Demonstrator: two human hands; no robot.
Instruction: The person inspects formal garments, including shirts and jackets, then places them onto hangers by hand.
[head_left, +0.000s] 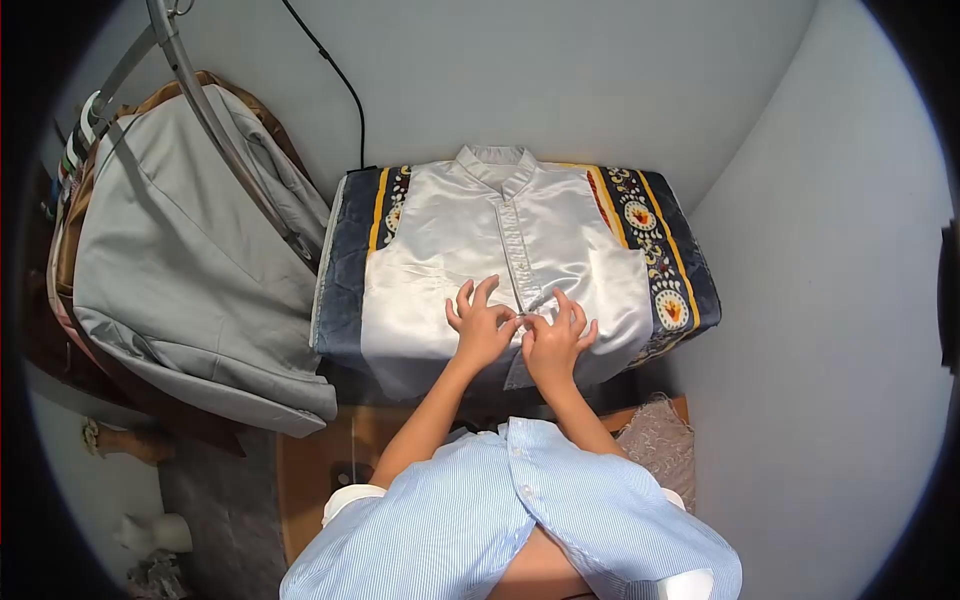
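A shiny silver-white vest with a stand collar lies front up, its lower part hanging over the near edge of a padded surface. Down its middle runs a front placket with a dark line along one edge. My left hand pinches the fabric at this front opening between thumb and index finger, the other fingers raised. Close beside it, my right hand pinches the same spot from the other side, fingertips almost touching the left ones. The small part between the fingertips is too hidden to make out.
A patterned dark blanket covers the surface beneath the vest. At left, a grey jacket and other clothes hang on a metal rack. A black cable runs down the back wall. A greyish textured cloth lies below right.
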